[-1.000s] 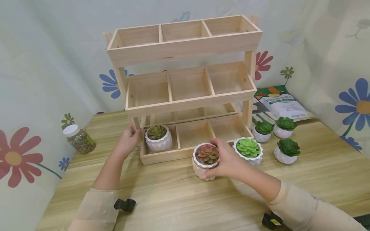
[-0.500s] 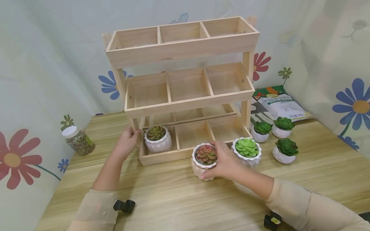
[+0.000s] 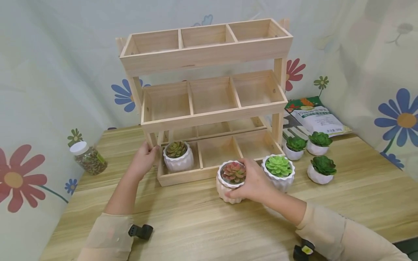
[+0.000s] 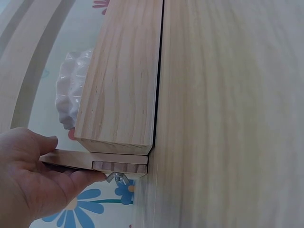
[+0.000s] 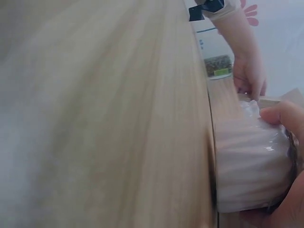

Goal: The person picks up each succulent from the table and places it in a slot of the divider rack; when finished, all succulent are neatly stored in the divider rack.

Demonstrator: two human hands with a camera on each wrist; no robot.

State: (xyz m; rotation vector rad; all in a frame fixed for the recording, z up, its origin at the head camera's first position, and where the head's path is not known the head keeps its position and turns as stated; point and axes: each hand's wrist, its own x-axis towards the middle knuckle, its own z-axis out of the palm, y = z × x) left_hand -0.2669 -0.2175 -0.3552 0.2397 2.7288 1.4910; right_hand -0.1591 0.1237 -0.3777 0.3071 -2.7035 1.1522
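Note:
A three-tier wooden plant stand (image 3: 209, 116) stands on the table, each tier split into three compartments. At its lower left, my left hand (image 3: 142, 162) grips the side post; in the left wrist view the thumb and fingers (image 4: 71, 183) lie on either side of the wood, by a wing nut (image 4: 118, 177). My right hand (image 3: 258, 181) holds a white pot with a red succulent (image 3: 233, 173), thumb and fingers round its side, in front of the bottom tier. Another potted succulent (image 3: 177, 156), brownish green, sits in the bottom left compartment. A bright green potted succulent (image 3: 278, 170) stands just right of my right hand.
Three small dark green potted plants, one of them a front plant (image 3: 321, 169), stand at the right. Behind them lie a printed bag (image 3: 316, 117) and some tools (image 3: 295, 132). A white-lidded jar (image 3: 89, 159) lies tilted at the left. A patterned curtain hangs behind.
The view has shifted slightly. Both hands keep their holds, and the red succulent's pot stays in nearly the same place before the bottom tier.

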